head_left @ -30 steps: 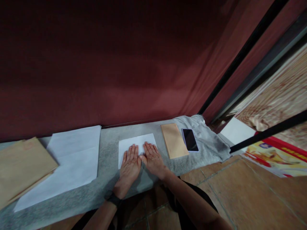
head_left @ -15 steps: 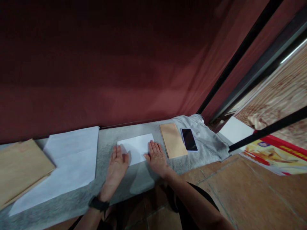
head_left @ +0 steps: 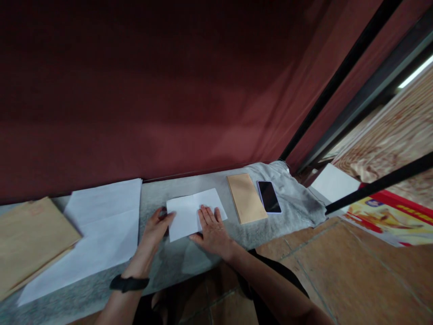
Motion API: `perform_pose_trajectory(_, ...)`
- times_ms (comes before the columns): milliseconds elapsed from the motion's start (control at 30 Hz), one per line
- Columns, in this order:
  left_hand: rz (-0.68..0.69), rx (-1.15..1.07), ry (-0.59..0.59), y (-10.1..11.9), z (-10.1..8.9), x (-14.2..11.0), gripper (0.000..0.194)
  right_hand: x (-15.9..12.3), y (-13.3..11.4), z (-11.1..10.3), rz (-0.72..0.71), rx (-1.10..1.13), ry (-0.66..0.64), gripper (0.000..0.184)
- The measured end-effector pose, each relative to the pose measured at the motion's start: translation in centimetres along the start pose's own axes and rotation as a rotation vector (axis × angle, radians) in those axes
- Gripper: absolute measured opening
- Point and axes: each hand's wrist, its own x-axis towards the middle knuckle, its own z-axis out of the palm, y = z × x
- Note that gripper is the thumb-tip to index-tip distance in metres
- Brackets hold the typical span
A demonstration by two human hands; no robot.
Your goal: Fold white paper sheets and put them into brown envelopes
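Note:
A folded sheet of white paper lies on the grey cloth, a crease running down its middle. At its left edge is my left hand, the thumb over the top and the fingers curled at the edge, pinching it. My right hand rests flat on the right half, fingers stretched out. Just right of the sheet lies a tan envelope-like packet, and beside that a dark-screened phone in a pale purple case.
Larger white sheets and brown paper envelopes overlap at the left. Grey cloth covers the narrow surface along a dark red wall. Black bars and a red-yellow printed box stand at the right.
Both hands lay flat together on the sheet. My left hand slid to its left edge and curled there; my right hand moved right, then slightly back down. The sheet's left side has shifted slightly.

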Motion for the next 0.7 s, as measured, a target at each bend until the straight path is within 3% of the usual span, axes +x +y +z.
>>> perform_pose_trajectory(133,-0.09,-0.13,-0.03,1.5,0.2,-0.8,0.043,0.2,-0.4,0.0,-0.01,0.025,-0.006,0.093)
perform_pose_trajectory(300,-0.05,-0.375,-0.181,3.3,0.6,-1.4,0.046,1.3,-0.7,-1.6,0.04,0.083,0.024,0.063)
perform_pose_trajectory(400,-0.066,-0.517,-0.264,4.3,1.3,-2.0,0.056,2.7,-0.5,-3.4,0.101,0.388,0.144,0.049)
perform_pose_trajectory(500,-0.127,-0.481,-0.273,4.6,2.5,-3.0,0.053,4.0,-0.3,-4.4,0.244,0.885,0.334,0.06)
perform_pose_trajectory(600,-0.183,-0.458,-0.34,4.3,3.8,-4.0,0.052,4.8,-0.2,-3.9,0.341,1.152,0.464,0.064)
perform_pose_trajectory(700,-0.187,-0.465,-0.35,3.5,4.3,-4.3,0.055,4.8,0.0,-2.4,0.432,1.301,0.435,0.052)
